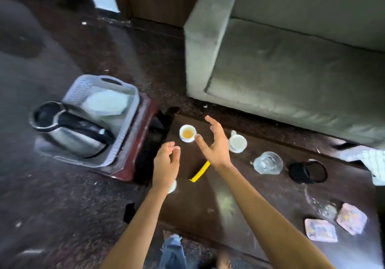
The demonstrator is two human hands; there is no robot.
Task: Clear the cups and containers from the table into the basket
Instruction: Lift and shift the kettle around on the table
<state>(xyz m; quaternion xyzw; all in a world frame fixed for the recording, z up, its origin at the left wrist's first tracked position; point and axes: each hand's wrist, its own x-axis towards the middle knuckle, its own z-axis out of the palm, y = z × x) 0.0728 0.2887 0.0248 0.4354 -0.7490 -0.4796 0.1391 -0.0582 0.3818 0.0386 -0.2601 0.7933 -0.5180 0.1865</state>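
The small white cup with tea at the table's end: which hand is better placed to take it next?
Probably the right hand: it is open, with its thumb almost at the cup. The left hand is loosely curled and a little farther from it.

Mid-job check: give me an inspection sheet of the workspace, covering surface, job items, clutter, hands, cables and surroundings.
Surface: dark wooden table, glossy with a glare patch.
Job's things: tea cup and white mug upright; glass mug and black container, pose unclear; basket on a stool beside the table, holding a kettle and a white dish.
Clutter: yellow item, two coasters, white cloth.
Hands: left hand and right hand open, empty, near the tea cup.
Cables: nothing seen.
Surroundings: grey sofa, dark carpet.
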